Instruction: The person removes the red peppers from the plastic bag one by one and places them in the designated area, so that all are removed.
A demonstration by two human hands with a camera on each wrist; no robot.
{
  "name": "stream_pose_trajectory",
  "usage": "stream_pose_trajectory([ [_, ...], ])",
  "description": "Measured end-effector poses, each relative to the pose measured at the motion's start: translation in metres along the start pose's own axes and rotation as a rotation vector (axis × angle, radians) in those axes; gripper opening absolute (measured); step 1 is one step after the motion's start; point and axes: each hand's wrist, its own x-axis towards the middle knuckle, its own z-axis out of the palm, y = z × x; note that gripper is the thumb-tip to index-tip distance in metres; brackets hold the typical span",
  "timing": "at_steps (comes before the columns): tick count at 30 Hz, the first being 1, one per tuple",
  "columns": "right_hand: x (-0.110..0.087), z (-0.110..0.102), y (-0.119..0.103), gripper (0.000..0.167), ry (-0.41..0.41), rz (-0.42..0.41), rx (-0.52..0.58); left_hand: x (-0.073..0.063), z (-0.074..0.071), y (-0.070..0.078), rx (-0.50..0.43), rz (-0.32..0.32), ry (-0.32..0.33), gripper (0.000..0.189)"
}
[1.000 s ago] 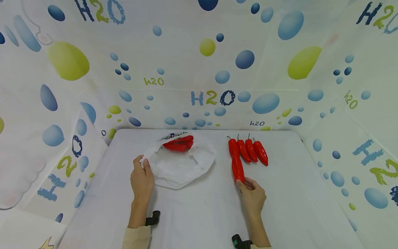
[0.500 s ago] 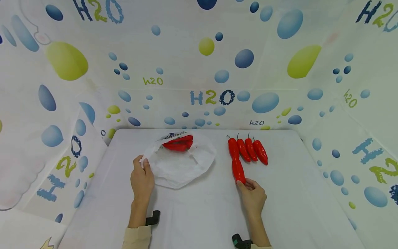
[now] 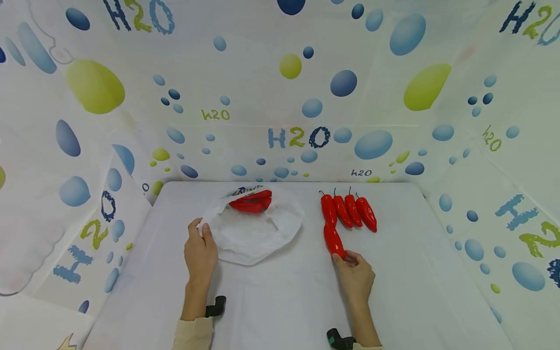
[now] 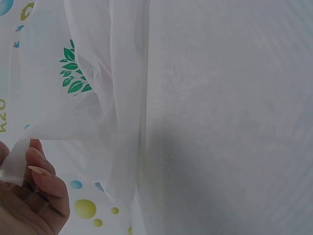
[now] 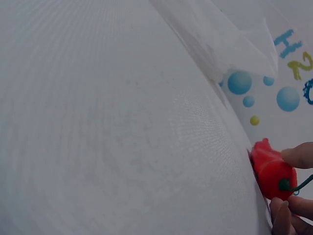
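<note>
My left hand [image 3: 201, 253] grips the left edge of a thin white plastic bag [image 3: 249, 243], which lies spread with its mouth toward me; in the left wrist view the bag [image 4: 122, 88] shows a green leaf print. Red peppers [image 3: 253, 202] lie inside at its far end, partly covered. My right hand [image 3: 356, 278] pinches the near, stem end of a red chili pepper [image 3: 333, 240]. In the right wrist view, thumb and fingers hold that chili pepper [image 5: 274, 171] close to the tabletop, its green stem showing. Its far tip meets the leftmost chili pepper [image 3: 328, 209] of a row.
More red chili peppers [image 3: 366, 214] lie side by side at the back right, stems pointing away. A white cloth [image 3: 271, 311] covers the table. Printed sheets [image 3: 280, 87] rise behind and at both sides. Black cameras [image 3: 216, 306] sit at the wrists.
The far tip of the chili pepper in my right hand has swung slightly left, so it now lies more slanted. My left hand and the bag stay in place.
</note>
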Motion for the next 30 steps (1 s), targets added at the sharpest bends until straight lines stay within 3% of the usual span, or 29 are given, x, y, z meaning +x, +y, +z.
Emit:
stream_pose_trajectory([
  [16,0.000,0.000,-0.003,0.040,-0.001,-0.035,-0.021,0.000,-0.001,0.003,-0.009,-0.006,-0.013,0.046],
  [23,-0.002,-0.002,-0.010,0.048,0.004,-0.042,-0.065,0.000,-0.002,0.004,-0.021,-0.003,-0.023,0.047],
  [27,-0.002,-0.003,-0.018,0.046,0.062,-0.103,-0.069,0.000,-0.002,0.004,-0.020,0.001,-0.024,0.047],
  [30,-0.001,-0.002,-0.023,0.042,0.099,-0.197,-0.042,-0.001,-0.002,0.004,-0.012,0.001,-0.022,0.047],
])
